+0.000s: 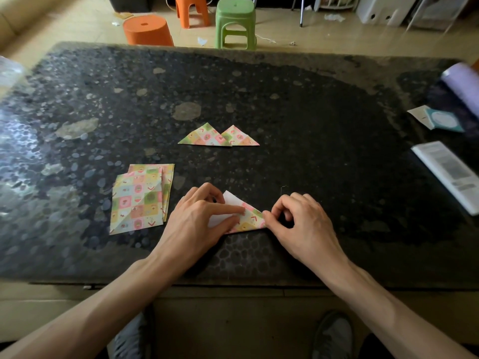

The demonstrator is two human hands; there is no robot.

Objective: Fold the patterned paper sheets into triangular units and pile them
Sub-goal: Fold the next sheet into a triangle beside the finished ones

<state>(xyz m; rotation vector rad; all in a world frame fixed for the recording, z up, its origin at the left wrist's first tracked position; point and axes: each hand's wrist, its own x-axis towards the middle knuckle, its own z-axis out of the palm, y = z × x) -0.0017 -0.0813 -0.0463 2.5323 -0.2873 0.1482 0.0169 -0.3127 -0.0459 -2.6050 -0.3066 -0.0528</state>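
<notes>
A partly folded patterned sheet lies near the front edge of the dark table, its white underside showing at the top. My left hand presses on it, index finger stretched across the fold. My right hand pinches the sheet's right corner between thumb and fingers. A stack of unfolded patterned sheets lies to the left of my left hand. Two finished triangular units rest side by side, slightly overlapping, farther back at the table's middle.
A white printed booklet, a teal-and-white packet and a pale purple roll lie at the table's right side. Beyond the far edge stand orange stools and a green stool.
</notes>
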